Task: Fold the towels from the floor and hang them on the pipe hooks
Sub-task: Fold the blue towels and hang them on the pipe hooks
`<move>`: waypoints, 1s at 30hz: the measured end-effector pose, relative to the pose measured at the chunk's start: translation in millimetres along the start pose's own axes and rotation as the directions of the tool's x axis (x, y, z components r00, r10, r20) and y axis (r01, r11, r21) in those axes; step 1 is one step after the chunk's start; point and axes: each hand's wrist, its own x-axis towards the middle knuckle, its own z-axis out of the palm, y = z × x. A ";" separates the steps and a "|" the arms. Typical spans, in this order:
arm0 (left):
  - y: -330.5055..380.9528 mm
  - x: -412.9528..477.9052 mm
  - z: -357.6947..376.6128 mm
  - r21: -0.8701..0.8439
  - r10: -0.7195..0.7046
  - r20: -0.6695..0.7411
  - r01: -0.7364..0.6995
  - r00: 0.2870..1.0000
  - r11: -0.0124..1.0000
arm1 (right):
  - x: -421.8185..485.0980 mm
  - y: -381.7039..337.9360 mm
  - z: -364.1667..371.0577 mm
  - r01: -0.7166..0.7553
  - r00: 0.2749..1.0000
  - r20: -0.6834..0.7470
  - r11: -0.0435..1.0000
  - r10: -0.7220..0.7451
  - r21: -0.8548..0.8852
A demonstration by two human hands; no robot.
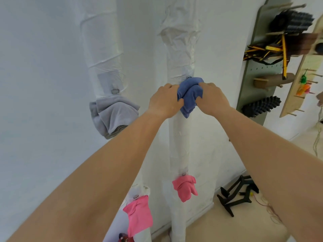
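Head view. Off to the right, against the wall: a grey-green pegboard [251, 75] carrying two black spiky rollers, the upper roller [293, 21] and the lower roller [261, 106], plus a tangle of yellow-and-black straps [267, 51]. Just right of that, a leaning wooden board [297, 81] with small bright bits on its pegs. Down on the floor [227, 224], near the foot of the wall, a black stand [237, 194].

Bare forearms crossing the lower frame, covering part of the left pipe [103, 49]. Two white wrapped pipes in all, four metal hooks counted.

Four towels counted:
- The grey towel [113, 116], bunched under the upper left hook [115, 91].
- The first pink towel [139, 215], low on that same pipe.
- The second pink towel [184, 187], at the lower right hook [183, 174].
- The blue towel [189, 95], high on the right pipe [181, 137], top edge touching the upper right hook [188, 77]. Hooked on or not, cannot tell.

Left hand [166, 100] and right hand [212, 97] clamped on the blue towel from either side, grip of each curled tight into the cloth.
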 end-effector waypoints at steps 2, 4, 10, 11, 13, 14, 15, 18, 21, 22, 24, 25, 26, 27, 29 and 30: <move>-2.6 -18.2 -9.2 0.036 -0.007 0.029 0.006 1.000 0.999 | -17.0 -13.3 -3.8 -0.006 1.000 0.026 0.999 0.007 -0.044; -5.9 -38.9 -18.3 0.054 -0.008 0.047 0.006 0.999 0.999 | -38.3 -28.1 -6.7 0.010 0.998 0.058 0.997 -0.006 -0.077; -27.0 -120.1 -51.1 0.031 0.021 0.108 -0.024 0.994 0.999 | -114.8 -85.8 -4.3 0.029 0.991 0.133 0.993 -0.013 -0.117; -32.8 -136.6 -58.0 0.025 0.021 0.117 -0.025 0.993 0.999 | -129.7 -97.7 -3.2 0.026 0.989 0.148 0.991 -0.007 -0.131; -46.6 -172.2 -72.0 0.009 0.021 0.128 -0.023 0.991 1.000 | -162.4 -123.7 -0.3 0.021 0.987 0.163 0.988 0.004 -0.150; -54.5 -191.9 -78.5 0.008 0.025 0.137 -0.026 0.990 1.000 | -180.0 -137.5 2.2 0.018 0.986 0.168 0.988 0.009 -0.156; -62.9 -212.5 -84.6 0.013 0.027 0.150 -0.030 0.988 0.999 | -198.0 -151.6 5.2 0.015 0.983 0.181 0.986 0.015 -0.164; -91.5 -279.2 -104.9 0.025 0.004 0.222 -0.009 0.975 1.000 | -251.8 -193.7 18.7 0.025 0.969 0.247 0.980 0.026 -0.200; -125.4 -345.6 -128.0 0.039 -0.079 0.282 0.071 0.956 0.997 | -304.5 -239.1 35.1 0.051 0.945 0.328 0.979 0.017 -0.199; -136.6 -368.3 -136.5 0.053 -0.114 0.302 0.102 0.946 0.993 | -321.8 -253.8 40.8 0.063 0.935 0.355 0.979 0.009 -0.192; -159.5 -413.4 -150.2 0.096 -0.182 0.330 0.159 0.926 0.983 | -355.5 -282.5 52.7 0.094 0.917 0.398 0.980 -0.017 -0.175; -170.4 -436.1 -155.4 0.115 -0.216 0.340 0.188 0.915 0.975 | -371.7 -295.7 60.0 0.115 0.910 0.414 0.980 -0.037 -0.165; -181.0 -459.8 -159.4 0.132 -0.250 0.347 0.217 0.904 0.967 | -388.1 -308.2 69.1 0.137 0.902 0.428 0.978 -0.058 -0.155; -191.5 -484.2 -161.6 0.148 -0.282 0.359 0.244 0.890 0.958 | -404.7 -319.6 79.1 0.158 0.891 0.446 0.977 -0.079 -0.144; -209.5 -534.9 -161.8 0.179 -0.338 0.385 0.290 0.859 0.940 | -441.1 -339.6 103.3 0.180 0.868 0.484 0.979 -0.111 -0.097; -217.9 -560.3 -159.0 0.195 -0.365 0.395 0.312 0.843 0.930 | -460.6 -347.4 117.8 0.181 0.855 0.503 0.981 -0.123 -0.067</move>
